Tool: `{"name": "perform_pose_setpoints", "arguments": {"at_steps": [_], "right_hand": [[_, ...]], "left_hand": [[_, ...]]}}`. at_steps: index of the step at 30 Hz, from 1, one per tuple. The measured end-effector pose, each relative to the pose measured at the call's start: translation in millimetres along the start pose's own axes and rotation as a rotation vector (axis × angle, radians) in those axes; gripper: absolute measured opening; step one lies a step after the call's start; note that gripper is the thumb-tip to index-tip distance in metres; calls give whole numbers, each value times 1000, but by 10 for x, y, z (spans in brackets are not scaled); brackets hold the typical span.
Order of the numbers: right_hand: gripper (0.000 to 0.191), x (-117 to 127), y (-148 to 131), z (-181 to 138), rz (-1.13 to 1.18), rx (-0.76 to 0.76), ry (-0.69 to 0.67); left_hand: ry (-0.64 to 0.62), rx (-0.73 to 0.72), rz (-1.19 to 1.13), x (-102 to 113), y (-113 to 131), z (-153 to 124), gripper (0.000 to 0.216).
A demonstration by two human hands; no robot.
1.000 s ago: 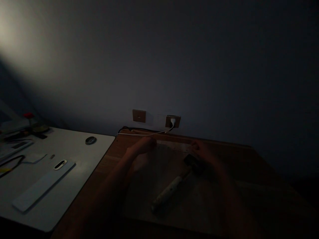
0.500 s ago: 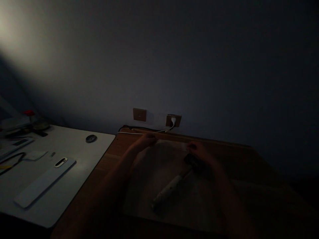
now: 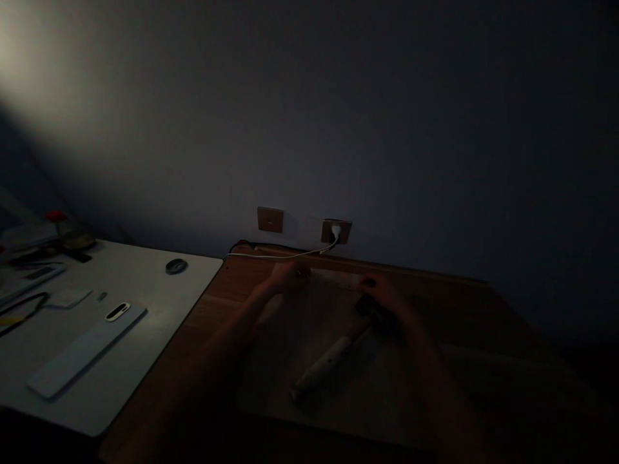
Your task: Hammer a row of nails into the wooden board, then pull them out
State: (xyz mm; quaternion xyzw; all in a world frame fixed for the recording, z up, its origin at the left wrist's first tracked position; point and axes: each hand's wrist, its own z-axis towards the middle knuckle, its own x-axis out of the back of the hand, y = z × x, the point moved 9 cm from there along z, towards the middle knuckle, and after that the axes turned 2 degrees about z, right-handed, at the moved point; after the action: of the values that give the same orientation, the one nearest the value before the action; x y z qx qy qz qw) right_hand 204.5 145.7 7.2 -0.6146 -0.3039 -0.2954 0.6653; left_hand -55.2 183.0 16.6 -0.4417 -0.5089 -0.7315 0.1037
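The room is very dark. A pale sheet or mat (image 3: 309, 335) lies on a wooden table (image 3: 227, 290). On it rests a hammer (image 3: 333, 357) with a light handle and a dark head, lying diagonally. My left hand (image 3: 290, 277) is curled at the sheet's far edge, fingers closed as if pinching it. At the same far edge, just above the hammer's head, my right hand (image 3: 380, 293) is also curled. Whether either hand grips the sheet is too dim to see.
A white desk (image 3: 145, 303) adjoins on the left, carrying a long white bar (image 3: 82, 351), a small round dark object (image 3: 176, 265), cables and clutter. On the wall are a switch plate (image 3: 269, 219) and a socket (image 3: 336, 230) with a white plug and cable.
Both hands have slid a little farther toward the wall along the sheet's far edge. The hammer has stayed where it was.
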Motion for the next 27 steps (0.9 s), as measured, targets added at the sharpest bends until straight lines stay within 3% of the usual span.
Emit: {"name": "perform_pose_setpoints", "arguments": {"at_steps": [7, 10, 16, 19, 23, 27], "right_hand": [[8, 56, -108, 2, -39, 7, 27], [14, 87, -282, -22, -34, 53, 14], [13, -165, -961, -242, -16, 254, -217], [12, -343, -1163, -339, -55, 292, -309], [18, -407, -1178, -341, -126, 283, -317], [26, -235, -992, -217, -234, 184, -159]], "left_hand": [[-38, -59, 138, -71, 149, -12, 27], [-30, -78, 175, -83, 173, -11, 28], [16, -74, 200, -56, 210, -1, 22], [21, -71, 200, -27, 240, -9, 20], [-94, -102, 178, -115, 302, -44, 14], [-215, -145, 148, -249, 386, -81, 13]]}}
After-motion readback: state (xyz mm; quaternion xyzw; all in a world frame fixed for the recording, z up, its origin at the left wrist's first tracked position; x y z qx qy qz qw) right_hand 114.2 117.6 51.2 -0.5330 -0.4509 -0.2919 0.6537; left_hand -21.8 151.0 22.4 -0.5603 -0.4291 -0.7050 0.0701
